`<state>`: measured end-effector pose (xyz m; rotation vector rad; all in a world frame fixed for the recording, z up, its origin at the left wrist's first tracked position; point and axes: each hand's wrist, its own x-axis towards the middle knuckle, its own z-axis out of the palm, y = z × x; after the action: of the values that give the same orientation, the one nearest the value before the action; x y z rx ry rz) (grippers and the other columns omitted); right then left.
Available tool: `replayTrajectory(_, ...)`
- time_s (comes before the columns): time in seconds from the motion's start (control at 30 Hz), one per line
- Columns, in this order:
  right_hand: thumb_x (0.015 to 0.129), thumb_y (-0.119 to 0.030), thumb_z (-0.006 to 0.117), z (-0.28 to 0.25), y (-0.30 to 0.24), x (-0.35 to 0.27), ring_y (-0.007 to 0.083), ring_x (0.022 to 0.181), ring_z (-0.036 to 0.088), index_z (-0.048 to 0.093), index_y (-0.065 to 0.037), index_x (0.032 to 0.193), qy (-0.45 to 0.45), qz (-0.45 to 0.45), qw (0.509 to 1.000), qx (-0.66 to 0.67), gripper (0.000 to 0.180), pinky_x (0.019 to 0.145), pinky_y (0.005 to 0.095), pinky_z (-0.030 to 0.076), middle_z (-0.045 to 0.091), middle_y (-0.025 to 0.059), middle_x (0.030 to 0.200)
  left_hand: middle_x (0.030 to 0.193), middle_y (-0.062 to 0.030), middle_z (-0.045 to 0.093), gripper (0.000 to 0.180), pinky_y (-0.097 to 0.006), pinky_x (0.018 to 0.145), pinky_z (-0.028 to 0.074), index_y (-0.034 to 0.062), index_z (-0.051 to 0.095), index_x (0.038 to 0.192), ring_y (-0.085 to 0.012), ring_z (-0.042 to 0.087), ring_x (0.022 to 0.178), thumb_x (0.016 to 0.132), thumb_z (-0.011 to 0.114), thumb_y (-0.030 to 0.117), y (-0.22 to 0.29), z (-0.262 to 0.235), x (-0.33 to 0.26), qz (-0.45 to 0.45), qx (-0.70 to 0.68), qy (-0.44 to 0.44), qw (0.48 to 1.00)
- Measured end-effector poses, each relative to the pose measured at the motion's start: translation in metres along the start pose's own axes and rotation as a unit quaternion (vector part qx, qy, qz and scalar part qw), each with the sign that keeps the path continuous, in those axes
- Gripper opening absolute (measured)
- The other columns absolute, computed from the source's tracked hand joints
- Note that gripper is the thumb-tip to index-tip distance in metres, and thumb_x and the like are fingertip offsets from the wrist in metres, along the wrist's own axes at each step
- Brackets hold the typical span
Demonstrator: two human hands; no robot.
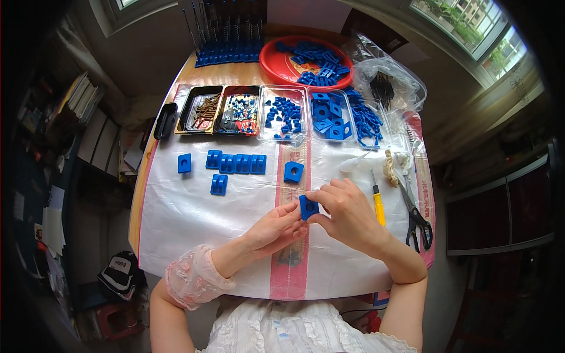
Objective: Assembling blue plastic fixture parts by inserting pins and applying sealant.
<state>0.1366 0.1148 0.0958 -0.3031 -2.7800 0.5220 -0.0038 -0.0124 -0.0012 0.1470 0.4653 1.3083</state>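
Between my two hands, near the middle of the table, is a blue plastic block with a round hole [308, 207]. My right hand [346, 213] pinches its right side between thumb and fingers. The fingertips of my left hand [276, 226] close on its left edge. Just beyond lies a similar blue holed block [293, 172]. To the left, another holed block [185, 163] rests apart from a row of ridged blue blocks [242, 163], with one more ridged block [219, 185] in front of the row.
Trays of screws [206, 110], small nuts [240, 109] and blue parts [283, 115] line the back. Behind them stand a red basin [272, 69] and a rack of upright rods [229, 56]. A yellow-handled screwdriver [379, 206] and black scissors [416, 220] lie at right.
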Motion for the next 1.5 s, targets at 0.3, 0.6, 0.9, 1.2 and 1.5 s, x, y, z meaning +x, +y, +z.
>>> replayTrajectory(0.3, 0.069, -0.013, 0.078, -0.0013, -0.0023, -0.0005, 0.0258, 0.081, 0.057, 0.068, -0.003, 0.098, -0.019, 0.012, 1.0, -0.001, 0.032, 0.076, 0.0379, 0.043, 0.065, 0.0095, 0.08, 0.105, -0.0011, 0.06, 0.027, -0.024, 0.082, 0.048, 0.0083, 0.051, 0.125, -0.0087, 0.055, 0.088, 0.102, 0.051, 0.023, -0.001, -0.001, 0.0016, 0.005, 0.024, -0.001, 1.0)
replayTrajectory(0.6, 0.07, -0.013, 0.077, -0.0034, -0.0038, -0.0006, 0.0269, 0.085, 0.059, 0.068, -0.002, 0.099, -0.035, 0.021, 0.999, 0.0, 0.032, 0.078, 0.0383, 0.044, 0.066, 0.011, 0.083, 0.106, 0.0007, 0.06, 0.026, -0.024, 0.083, 0.047, 0.0101, 0.052, 0.125, -0.0075, 0.054, 0.09, 0.102, 0.052, 0.024, -0.0007, -0.0014, 0.0018, 0.001, 0.03, 0.007, 1.0)
replayTrajectory(0.9, 0.069, -0.014, 0.079, -0.0033, -0.0021, -0.0011, 0.0257, 0.085, 0.06, 0.069, -0.005, 0.098, -0.027, 0.01, 1.0, 0.002, 0.032, 0.079, 0.0386, 0.044, 0.067, 0.0095, 0.086, 0.107, 0.0001, 0.06, 0.028, -0.023, 0.084, 0.047, 0.0087, 0.052, 0.126, -0.0073, 0.054, 0.091, 0.102, 0.052, 0.023, -0.0024, -0.0035, 0.001, 0.005, 0.03, 0.005, 1.0)
replayTrajectory(1.2, 0.07, -0.013, 0.077, -0.0032, -0.0034, -0.0031, 0.0258, 0.084, 0.059, 0.067, -0.003, 0.097, -0.019, -0.004, 1.0, -0.015, 0.031, 0.078, 0.0378, 0.044, 0.066, 0.0094, 0.086, 0.107, -0.0007, 0.059, 0.028, -0.024, 0.084, 0.048, 0.0076, 0.051, 0.127, -0.0072, 0.056, 0.089, 0.101, 0.052, 0.02, -0.0024, -0.0045, 0.0017, 0.016, 0.029, -0.006, 0.999)
replayTrajectory(1.5, 0.07, -0.014, 0.078, -0.0054, -0.0044, -0.0026, 0.0256, 0.084, 0.06, 0.068, -0.004, 0.099, -0.023, 0.005, 1.0, -0.007, 0.032, 0.079, 0.0386, 0.044, 0.067, 0.0089, 0.085, 0.107, 0.0004, 0.058, 0.033, -0.023, 0.084, 0.048, 0.0084, 0.048, 0.133, -0.0063, 0.053, 0.089, 0.102, 0.051, 0.019, -0.0023, -0.0042, 0.0027, 0.017, 0.029, 0.001, 0.999)
